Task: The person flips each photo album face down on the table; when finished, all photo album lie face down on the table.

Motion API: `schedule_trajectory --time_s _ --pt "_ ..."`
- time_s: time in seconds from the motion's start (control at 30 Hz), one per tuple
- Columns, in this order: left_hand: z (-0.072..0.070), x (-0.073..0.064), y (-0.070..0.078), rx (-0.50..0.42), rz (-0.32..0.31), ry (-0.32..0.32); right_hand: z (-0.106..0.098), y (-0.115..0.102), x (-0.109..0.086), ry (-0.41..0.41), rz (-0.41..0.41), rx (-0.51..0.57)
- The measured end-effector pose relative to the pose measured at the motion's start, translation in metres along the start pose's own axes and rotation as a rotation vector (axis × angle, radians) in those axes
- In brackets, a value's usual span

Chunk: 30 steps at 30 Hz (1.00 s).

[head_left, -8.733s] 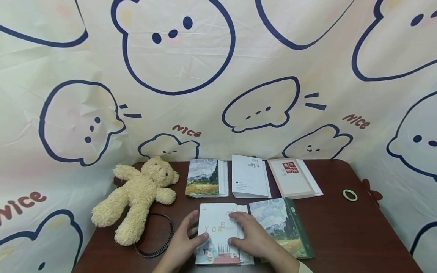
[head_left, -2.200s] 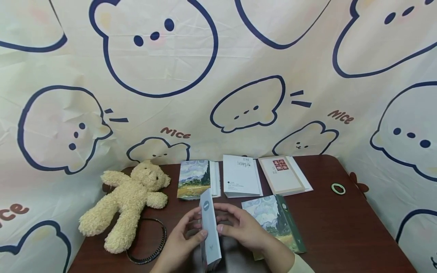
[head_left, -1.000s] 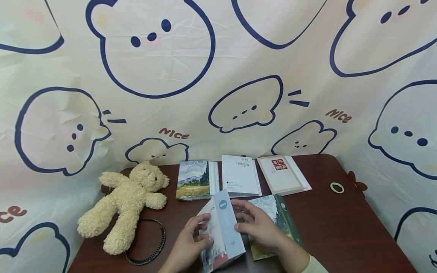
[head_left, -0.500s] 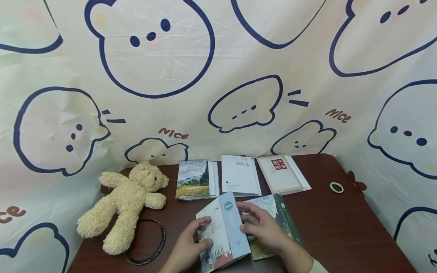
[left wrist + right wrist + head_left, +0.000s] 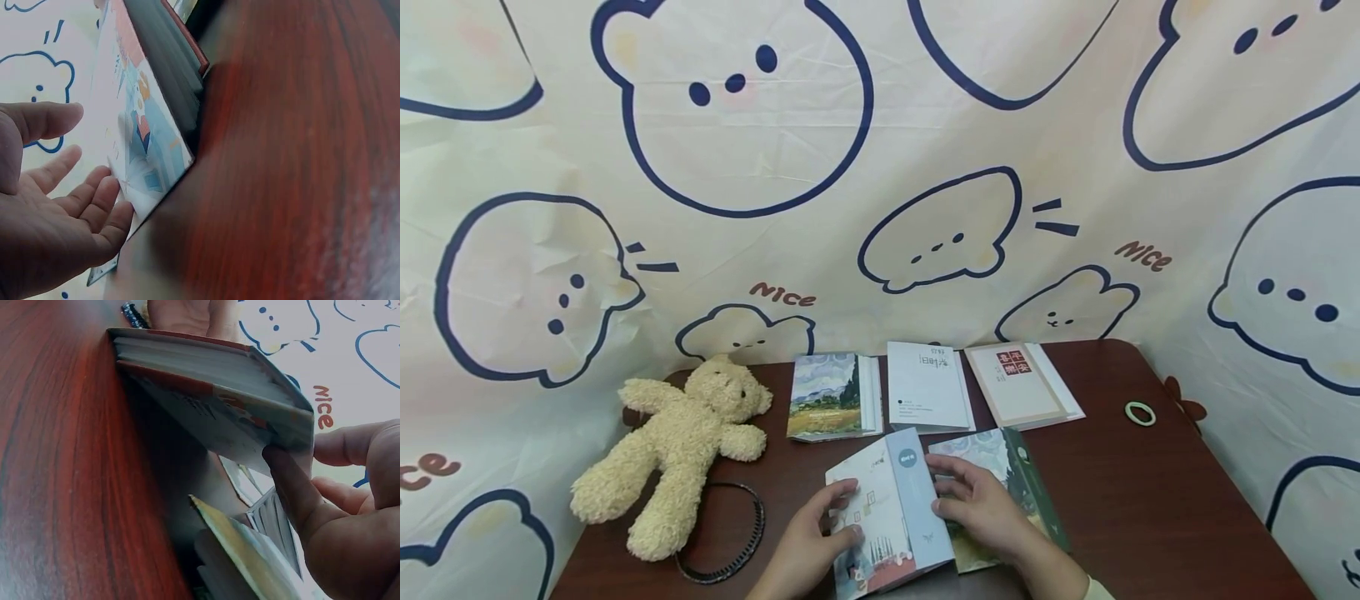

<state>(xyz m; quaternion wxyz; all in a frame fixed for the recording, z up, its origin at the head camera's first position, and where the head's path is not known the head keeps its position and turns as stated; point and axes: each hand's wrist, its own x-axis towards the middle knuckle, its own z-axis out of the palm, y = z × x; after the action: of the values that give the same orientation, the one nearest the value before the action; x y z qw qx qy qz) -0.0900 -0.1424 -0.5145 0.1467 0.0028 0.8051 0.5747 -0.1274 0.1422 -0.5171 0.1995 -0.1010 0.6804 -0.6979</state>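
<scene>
A white illustrated photo album (image 5: 872,518) with a pale blue spine (image 5: 917,498) stands tilted at the front of the table, its spine side raised to the right. My right hand (image 5: 981,508) holds it at the spine. In the right wrist view the thumb (image 5: 290,481) presses the back cover (image 5: 231,425) while other fingers meet the spine edge. My left hand (image 5: 811,533) is at the album's left side. Its fingertips touch the cover (image 5: 147,109) in the left wrist view, with the thumb (image 5: 53,120) held apart.
A green-spined painted album (image 5: 1030,492) lies just right, partly behind my right hand. Behind stand a landscape album (image 5: 825,396), a white album (image 5: 925,387) and a beige one (image 5: 1015,383). A teddy bear (image 5: 685,450), black headband (image 5: 758,533) and pale green ring (image 5: 1140,413) lie around.
The album lay flat, then was lifted onto its edge with the spine facing me. Since then it has leaned right, showing its front cover again; most recently its spine has lowered slightly.
</scene>
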Motion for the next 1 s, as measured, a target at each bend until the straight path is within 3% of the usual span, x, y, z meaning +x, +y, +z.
schedule_trajectory --time_s 0.27,0.43,0.7,1.0 --pt "-0.002 -0.002 -0.004 -0.015 0.038 0.033 0.003 0.007 0.003 0.042 0.008 -0.105" --pt "-0.005 -0.002 -0.006 -0.019 0.043 0.044 0.006 0.01 0.005 0.062 0.006 -0.268" --pt "-0.012 -0.001 -0.007 -0.033 0.0 0.052 0.011 0.011 0.008 0.072 -0.008 -0.498" --pt "-0.019 0.001 -0.009 -0.029 -0.033 0.054 0.018 0.011 0.011 0.072 -0.019 -0.637"
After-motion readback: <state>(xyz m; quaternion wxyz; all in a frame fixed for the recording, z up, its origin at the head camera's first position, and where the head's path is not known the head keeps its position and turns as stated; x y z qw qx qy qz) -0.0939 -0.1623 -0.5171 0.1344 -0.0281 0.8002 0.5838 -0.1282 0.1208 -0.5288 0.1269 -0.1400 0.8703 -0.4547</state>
